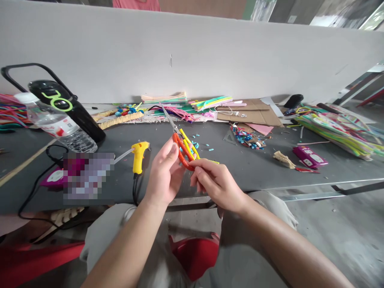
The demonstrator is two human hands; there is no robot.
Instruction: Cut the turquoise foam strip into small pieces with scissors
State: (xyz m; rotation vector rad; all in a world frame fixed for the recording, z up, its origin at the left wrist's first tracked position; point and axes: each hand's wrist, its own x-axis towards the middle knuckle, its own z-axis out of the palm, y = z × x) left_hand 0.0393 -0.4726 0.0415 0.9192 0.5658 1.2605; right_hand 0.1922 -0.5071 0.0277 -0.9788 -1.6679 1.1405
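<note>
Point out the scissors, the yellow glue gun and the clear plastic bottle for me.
Scissors [176, 138], head view: on the orange handles, near the blades.
Yellow glue gun [138, 157], head view: on its yellow body.
Clear plastic bottle [64, 125], head view: on its printed label.

craft workshop: glue gun [138, 158], scissors [175, 138], cardboard [250, 115]

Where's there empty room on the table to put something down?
The gray table looks bare between the right hand and the crumpled tan piece. Another open patch lies between the black bottle and the yellow glue gun. It's crowded along the white board, with colorful stems and cardboard, and little blue bits lie scattered near the scissors.
</note>
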